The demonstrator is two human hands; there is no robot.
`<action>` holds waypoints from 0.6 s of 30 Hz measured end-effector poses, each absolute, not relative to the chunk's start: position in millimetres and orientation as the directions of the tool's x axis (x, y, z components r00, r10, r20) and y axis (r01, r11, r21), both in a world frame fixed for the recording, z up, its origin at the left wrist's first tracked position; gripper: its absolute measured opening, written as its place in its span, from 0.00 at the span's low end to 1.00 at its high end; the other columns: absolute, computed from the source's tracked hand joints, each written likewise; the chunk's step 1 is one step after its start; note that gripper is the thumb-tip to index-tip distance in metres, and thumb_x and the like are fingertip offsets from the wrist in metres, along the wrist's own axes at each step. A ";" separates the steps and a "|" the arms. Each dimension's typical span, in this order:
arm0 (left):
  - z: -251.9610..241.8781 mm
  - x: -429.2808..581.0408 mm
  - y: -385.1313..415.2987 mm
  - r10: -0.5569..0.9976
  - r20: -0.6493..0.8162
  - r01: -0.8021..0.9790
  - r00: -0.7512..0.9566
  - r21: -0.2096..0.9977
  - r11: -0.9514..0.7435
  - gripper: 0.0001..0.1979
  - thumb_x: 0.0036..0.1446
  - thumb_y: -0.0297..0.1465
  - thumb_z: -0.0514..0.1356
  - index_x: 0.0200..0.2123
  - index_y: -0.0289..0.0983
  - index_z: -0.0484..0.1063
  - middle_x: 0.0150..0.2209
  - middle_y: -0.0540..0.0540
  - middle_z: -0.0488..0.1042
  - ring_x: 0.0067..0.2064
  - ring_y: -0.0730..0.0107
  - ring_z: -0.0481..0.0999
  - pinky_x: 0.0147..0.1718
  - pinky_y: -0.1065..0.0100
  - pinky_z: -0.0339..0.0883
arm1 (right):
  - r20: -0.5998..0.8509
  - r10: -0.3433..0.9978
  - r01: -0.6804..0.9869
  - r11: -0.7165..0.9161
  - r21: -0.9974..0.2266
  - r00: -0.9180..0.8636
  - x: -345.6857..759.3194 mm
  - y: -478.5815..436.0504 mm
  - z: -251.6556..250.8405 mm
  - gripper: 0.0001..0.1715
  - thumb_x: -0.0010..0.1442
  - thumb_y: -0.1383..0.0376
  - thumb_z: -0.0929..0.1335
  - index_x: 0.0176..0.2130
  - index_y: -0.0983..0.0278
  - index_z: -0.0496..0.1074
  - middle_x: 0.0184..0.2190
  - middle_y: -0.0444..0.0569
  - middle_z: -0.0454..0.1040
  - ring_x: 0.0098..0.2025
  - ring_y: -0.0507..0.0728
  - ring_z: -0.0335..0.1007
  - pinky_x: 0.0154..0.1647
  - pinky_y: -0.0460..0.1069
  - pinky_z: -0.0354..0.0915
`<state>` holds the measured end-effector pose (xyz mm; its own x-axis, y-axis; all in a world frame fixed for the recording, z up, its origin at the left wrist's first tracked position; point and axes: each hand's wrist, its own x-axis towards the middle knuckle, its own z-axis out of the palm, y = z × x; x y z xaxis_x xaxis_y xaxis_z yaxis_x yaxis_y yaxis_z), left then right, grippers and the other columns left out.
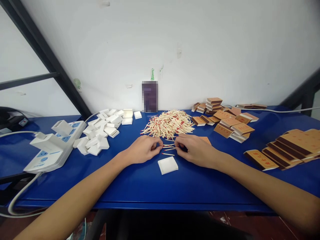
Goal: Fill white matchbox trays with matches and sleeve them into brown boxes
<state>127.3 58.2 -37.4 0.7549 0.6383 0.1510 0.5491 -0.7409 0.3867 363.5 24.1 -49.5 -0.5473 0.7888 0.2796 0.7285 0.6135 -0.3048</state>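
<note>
My left hand (143, 150) and my right hand (193, 150) face each other over the table, fingers closed in a pinch. Between their fingertips lie a few matches (169, 145), gripped at the two ends. One loose match (168, 154) with a red head rests on the table just below them. Nearer to me is a small white matchbox tray (168, 166), with nothing visible inside. Behind my hands spreads a large heap of red-headed matches (170, 123). An orange matchbox sleeve (206, 140) is partly hidden behind my right hand.
White matchbox trays (93, 136) lie piled at the left, beside a power strip (57, 150) with plugs and cables. Matchbox sleeves (231, 123) are heaped at the right, with more matchboxes (282, 150) farther right. A dark, blurred-out panel (150, 96) stands against the wall.
</note>
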 end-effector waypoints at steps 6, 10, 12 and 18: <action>-38.0 126.7 59.9 0.653 0.136 0.537 0.745 0.458 -0.708 0.08 0.64 0.32 0.53 0.37 0.37 0.71 0.22 0.55 0.67 0.23 0.76 0.64 0.26 0.73 0.55 | 0.233 0.829 0.788 0.556 -0.265 -0.508 361.7 22.4 -48.1 0.07 0.60 0.69 0.65 0.29 0.62 0.67 0.22 0.42 0.67 0.27 0.53 0.62 0.33 0.49 0.55; -38.6 126.2 60.6 0.657 0.128 0.536 0.743 0.472 -0.699 0.08 0.64 0.32 0.53 0.36 0.37 0.70 0.22 0.55 0.66 0.23 0.77 0.63 0.26 0.73 0.54 | 0.193 0.845 0.795 0.535 -0.285 -0.499 361.1 21.1 -47.0 0.05 0.60 0.68 0.65 0.31 0.61 0.68 0.21 0.42 0.68 0.26 0.53 0.62 0.28 0.47 0.52; -38.4 126.0 60.5 0.656 0.131 0.530 0.744 0.482 -0.697 0.08 0.63 0.32 0.53 0.36 0.37 0.70 0.22 0.55 0.65 0.23 0.77 0.62 0.26 0.73 0.54 | 0.189 0.834 0.782 0.552 -0.290 -0.519 360.9 20.4 -46.0 0.05 0.59 0.68 0.65 0.31 0.61 0.68 0.21 0.42 0.68 0.25 0.53 0.62 0.28 0.47 0.52; -37.9 125.9 60.8 0.685 0.119 0.502 0.719 0.593 -0.629 0.09 0.64 0.34 0.53 0.35 0.37 0.69 0.22 0.56 0.62 0.23 0.77 0.60 0.24 0.73 0.53 | 0.165 0.833 0.766 0.552 -0.329 -0.529 359.5 17.8 -41.3 0.06 0.59 0.69 0.65 0.31 0.61 0.70 0.19 0.41 0.68 0.21 0.51 0.59 0.25 0.47 0.50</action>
<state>125.9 60.8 -37.9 0.7186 0.6852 0.1189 0.5022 -0.6294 0.5930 359.5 17.8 -41.3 -0.5288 0.8326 0.1647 0.7663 0.5518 -0.3291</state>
